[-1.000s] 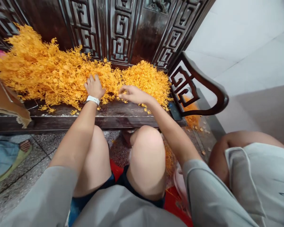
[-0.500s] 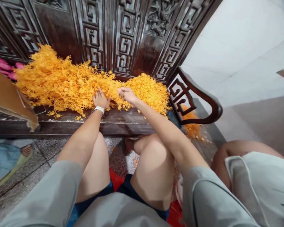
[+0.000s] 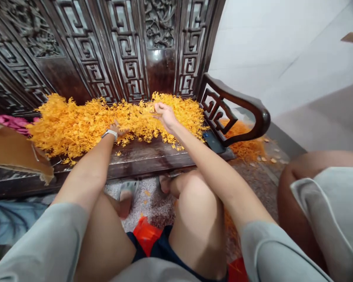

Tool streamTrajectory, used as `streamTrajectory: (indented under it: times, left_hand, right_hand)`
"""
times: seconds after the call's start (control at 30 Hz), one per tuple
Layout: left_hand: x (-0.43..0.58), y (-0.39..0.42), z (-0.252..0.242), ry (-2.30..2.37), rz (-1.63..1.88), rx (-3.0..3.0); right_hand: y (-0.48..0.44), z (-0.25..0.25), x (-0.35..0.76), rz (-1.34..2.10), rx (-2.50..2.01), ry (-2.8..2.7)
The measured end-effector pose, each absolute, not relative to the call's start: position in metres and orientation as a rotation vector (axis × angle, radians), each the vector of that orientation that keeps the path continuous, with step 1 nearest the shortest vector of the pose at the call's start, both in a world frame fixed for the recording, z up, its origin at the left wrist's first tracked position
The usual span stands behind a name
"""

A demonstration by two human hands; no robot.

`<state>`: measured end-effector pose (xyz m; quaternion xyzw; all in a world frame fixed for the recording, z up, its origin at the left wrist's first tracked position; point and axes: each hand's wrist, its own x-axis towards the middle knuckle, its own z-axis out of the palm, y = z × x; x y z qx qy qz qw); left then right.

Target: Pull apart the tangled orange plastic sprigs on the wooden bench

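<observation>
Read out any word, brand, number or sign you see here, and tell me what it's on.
No readable text anywhere.
White watch: face not readable.
Dark smartphone: no legible brand or screen text.
Cardboard: no print I can make out.
Carved wooden backrest: geometric fretwork and relief, no legible characters.
Yellow-orange sprigs: no visible labels.

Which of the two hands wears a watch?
The left hand, at the yellow sprigs: a white-banded watch circles its wrist, while the right hand has a bare wrist.
</observation>
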<state>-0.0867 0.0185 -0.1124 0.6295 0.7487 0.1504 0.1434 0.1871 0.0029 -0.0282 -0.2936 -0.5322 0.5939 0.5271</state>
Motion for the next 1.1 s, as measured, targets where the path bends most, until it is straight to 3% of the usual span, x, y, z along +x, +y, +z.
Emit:
streamTrajectory:
  times: [0.1, 0.2, 0.27, 0.4, 0.5, 0.77, 0.93, 1.1]
  left_hand:
    - [-0.073, 0.028, -0.093, 2.325, 0.501, 1.733]
    - [-0.054, 0.042, -0.066, 2.405, 1.032, 1.719]
    - [-0.043, 0.055, -0.047, 2.159, 1.295, 1.623]
    - [-0.032, 0.076, -0.024, 1.268, 0.832, 1.7]
    - [-0.03, 0.089, -0.027, 0.973, 0.53, 1.9]
    - [-0.027, 0.116, -0.044, 0.979, 0.744, 1.812]
    - [-0.05, 0.113, -0.043, 1.047, 0.897, 1.627]
    - [-0.088, 0.098, -0.044, 1.217, 0.842, 1.644]
  right_hand:
    - [0.007, -0.039, 0.186, 1.558, -0.628, -1.129]
    - [0.01, -0.05, 0.188, 1.687, -0.582, -0.912]
    - [0.014, -0.056, 0.19, 1.739, -0.574, -0.786]
    - [0.027, -0.062, 0.192, 1.721, -0.568, -0.726]
    - [0.035, -0.062, 0.186, 1.649, -0.645, -0.84]
    - [0.033, -0.084, 0.169, 1.387, -1.115, -1.099]
    - [0.031, -0.104, 0.167, 1.436, -1.117, -1.322]
    - [0.032, -0.109, 0.163, 1.312, -1.271, -1.155]
